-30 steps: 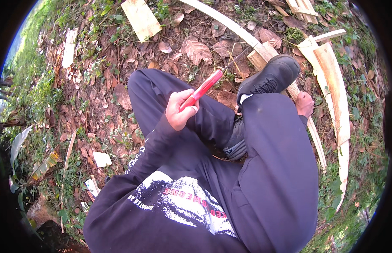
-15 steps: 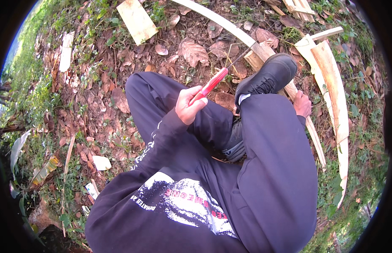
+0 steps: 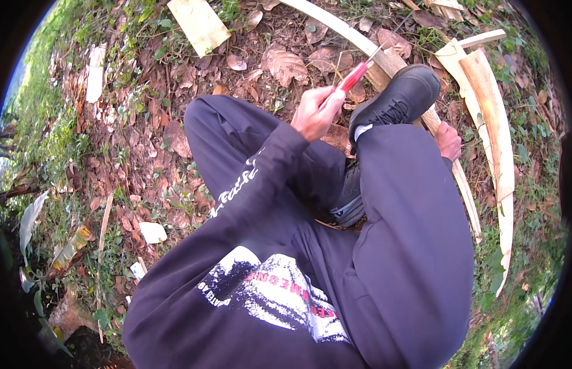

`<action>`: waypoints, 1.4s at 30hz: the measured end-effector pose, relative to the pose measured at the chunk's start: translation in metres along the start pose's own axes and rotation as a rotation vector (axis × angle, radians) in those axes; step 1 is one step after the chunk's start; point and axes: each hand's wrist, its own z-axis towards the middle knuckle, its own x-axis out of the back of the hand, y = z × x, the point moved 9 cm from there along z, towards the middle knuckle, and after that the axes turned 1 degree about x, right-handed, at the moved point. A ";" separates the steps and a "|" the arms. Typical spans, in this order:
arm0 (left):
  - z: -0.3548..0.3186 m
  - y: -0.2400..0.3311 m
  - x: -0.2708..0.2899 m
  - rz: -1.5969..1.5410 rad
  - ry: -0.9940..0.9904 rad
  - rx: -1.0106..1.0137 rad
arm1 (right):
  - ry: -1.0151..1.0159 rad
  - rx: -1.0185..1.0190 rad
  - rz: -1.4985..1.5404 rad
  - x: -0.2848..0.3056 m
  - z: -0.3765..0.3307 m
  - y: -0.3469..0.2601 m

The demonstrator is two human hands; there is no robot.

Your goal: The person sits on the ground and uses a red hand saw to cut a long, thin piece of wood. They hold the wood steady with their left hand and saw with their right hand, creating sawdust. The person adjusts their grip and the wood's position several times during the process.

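My left hand [image 3: 316, 114] is closed around the red handle of a thin-bladed tool [image 3: 353, 79]. Its blade points up and right, crossing over a long pale wooden strip [image 3: 341, 31]; whether it touches the wood I cannot tell. The strip curves from the top edge past my black shoe [image 3: 402, 92] and down to the right. My shoe rests on or just over it, beside a shorter wood block [image 3: 377, 77]. Beyond my raised knee, my right hand [image 3: 448, 141] is closed on the strip's lower part, its fingers partly hidden.
Two broad, pale split wood pieces [image 3: 492, 117] lie at right, with a small stick [image 3: 482, 38] at their upper end. A flat board [image 3: 200, 27] lies at upper left, and a smaller slab [image 3: 96, 74] farther left. Dry leaves [image 3: 284, 64] and green plants cover the ground.
My left hand has moved up and right with the red-handled tool, bringing its blade over the strip. My right hand keeps its hold on the wood. The view has shifted slightly.
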 end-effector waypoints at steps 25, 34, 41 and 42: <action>0.023 0.007 -0.003 -0.081 -0.095 -0.047 | 0.035 0.056 -0.023 0.000 0.002 -0.001; -0.052 0.004 0.031 -0.299 -0.133 0.032 | 0.060 0.083 -0.038 -0.001 0.001 0.005; -0.038 0.005 -0.001 0.124 -0.259 -0.052 | 0.081 0.115 -0.062 -0.001 -0.001 0.008; -0.045 0.004 0.007 0.147 -0.217 -0.106 | 0.087 0.122 -0.060 0.000 -0.001 0.008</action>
